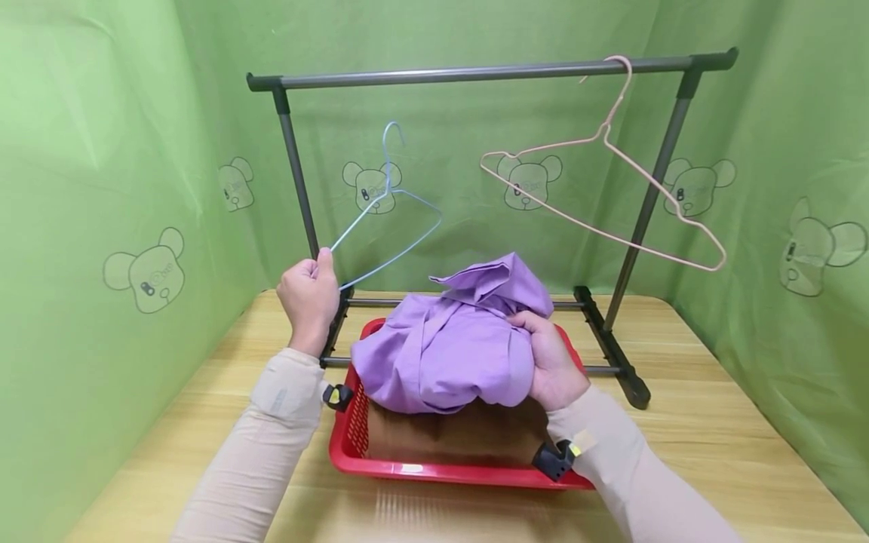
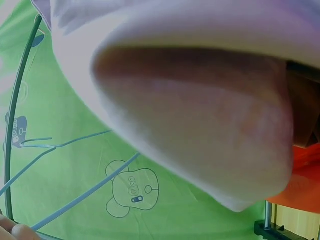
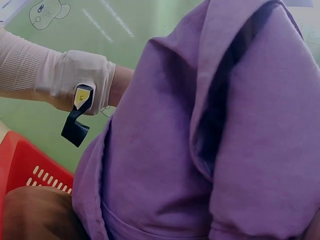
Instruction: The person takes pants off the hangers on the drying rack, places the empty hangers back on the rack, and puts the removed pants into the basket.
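My left hand [image 1: 311,300] grips one lower corner of a light blue wire hanger [image 1: 388,192], holding it up with its hook on top, off the rack. In my right hand [image 1: 553,360] is a bunched purple garment [image 1: 448,347], pinched at its right side with the thumb on top. The garment hangs in loose folds over a red basket [image 1: 468,473]. Cloth hides most of the right fingers. Purple folds [image 3: 155,140] fill much of the right wrist view. In the left wrist view the blue hanger [image 2: 85,192] runs past pale, blurred cloth [image 2: 200,135].
A grey metal rack [image 1: 441,75] stands behind the basket on the wooden table [image 1: 713,445]. From the right part of its bar hangs a pink hanger [image 1: 604,136]. Brown material [image 1: 448,437] lies in the basket. Green curtains [image 1: 136,188] enclose the table at the back and sides.
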The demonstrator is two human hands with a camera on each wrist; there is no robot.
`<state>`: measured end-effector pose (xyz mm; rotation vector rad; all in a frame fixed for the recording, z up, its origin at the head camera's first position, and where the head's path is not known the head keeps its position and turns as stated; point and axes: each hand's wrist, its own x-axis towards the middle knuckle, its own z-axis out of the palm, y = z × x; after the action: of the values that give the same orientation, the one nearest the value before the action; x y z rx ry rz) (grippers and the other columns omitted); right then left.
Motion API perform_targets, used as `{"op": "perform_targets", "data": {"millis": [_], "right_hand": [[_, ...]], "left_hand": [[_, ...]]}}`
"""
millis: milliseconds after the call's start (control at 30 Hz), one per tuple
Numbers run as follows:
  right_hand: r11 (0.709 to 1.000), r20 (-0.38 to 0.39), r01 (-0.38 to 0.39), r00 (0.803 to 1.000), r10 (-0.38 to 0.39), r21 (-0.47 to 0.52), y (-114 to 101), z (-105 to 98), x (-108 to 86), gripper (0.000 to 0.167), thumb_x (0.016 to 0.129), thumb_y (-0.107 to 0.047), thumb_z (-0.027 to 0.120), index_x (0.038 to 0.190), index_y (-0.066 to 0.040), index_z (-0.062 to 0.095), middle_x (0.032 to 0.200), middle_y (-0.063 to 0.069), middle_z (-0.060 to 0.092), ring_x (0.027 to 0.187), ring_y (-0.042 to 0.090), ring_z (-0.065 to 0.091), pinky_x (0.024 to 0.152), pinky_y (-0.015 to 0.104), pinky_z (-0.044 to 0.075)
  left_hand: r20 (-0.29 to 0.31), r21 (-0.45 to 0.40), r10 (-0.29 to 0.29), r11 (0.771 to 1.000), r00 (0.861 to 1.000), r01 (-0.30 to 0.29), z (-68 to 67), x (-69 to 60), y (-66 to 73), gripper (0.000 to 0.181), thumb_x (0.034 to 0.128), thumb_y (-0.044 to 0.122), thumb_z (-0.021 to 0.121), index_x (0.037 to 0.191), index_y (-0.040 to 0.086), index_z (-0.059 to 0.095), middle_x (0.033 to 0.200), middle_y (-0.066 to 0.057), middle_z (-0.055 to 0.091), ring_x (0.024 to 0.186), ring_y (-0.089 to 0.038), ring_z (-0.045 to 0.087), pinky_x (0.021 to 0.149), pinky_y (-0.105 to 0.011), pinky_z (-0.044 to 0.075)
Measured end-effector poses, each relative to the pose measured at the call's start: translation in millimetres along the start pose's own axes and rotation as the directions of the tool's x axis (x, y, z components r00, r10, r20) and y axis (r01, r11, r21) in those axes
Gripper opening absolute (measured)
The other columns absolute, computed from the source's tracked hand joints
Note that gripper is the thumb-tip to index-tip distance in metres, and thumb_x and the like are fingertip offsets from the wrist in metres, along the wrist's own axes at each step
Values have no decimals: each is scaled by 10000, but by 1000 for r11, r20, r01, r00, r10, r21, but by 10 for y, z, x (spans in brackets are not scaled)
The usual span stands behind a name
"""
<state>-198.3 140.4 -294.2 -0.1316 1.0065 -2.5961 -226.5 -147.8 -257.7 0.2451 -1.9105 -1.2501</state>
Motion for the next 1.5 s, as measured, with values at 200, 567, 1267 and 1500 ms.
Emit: {"op": "perform_targets", "data": {"millis": [200,567,1267,1500], "right_hand": [[1000,-11,-25,1000,25,-3,-4,-26,6,233,981,-38,304,988,-30,537,945,44,585,861,141,568,831,241,459],[994,-19,-65,998,64,-91,-11,-102,10,174,983,-55,324,1117,-35,434,1020,34,554,913,132,549,857,238,454],[976,-51,-144,989,137,-161,-83,-286,-58,159,976,-78,342,1117,-26,393,980,35,564,863,135,571,782,252,493],[975,-32,-179,984,177,-131,-113,-328,-78,132,980,-78,346,1074,-28,424,956,46,575,842,144,585,766,263,507]], "left_hand": [[17,-1,-2,1000,1000,2,14,6,8,500,950,306,580,516,153,386,459,39,343,502,-199,358,567,-315,293],[15,5,1,1000,1000,-1,14,1,5,498,950,298,584,516,153,386,460,40,344,517,-203,372,573,-318,295],[31,13,-3,1000,1000,3,10,-7,-20,491,954,295,580,522,149,396,463,33,352,501,-196,364,564,-315,298],[32,4,-8,1000,999,8,2,-9,-9,490,957,292,579,524,149,400,463,34,355,485,-184,352,553,-314,297]]}}
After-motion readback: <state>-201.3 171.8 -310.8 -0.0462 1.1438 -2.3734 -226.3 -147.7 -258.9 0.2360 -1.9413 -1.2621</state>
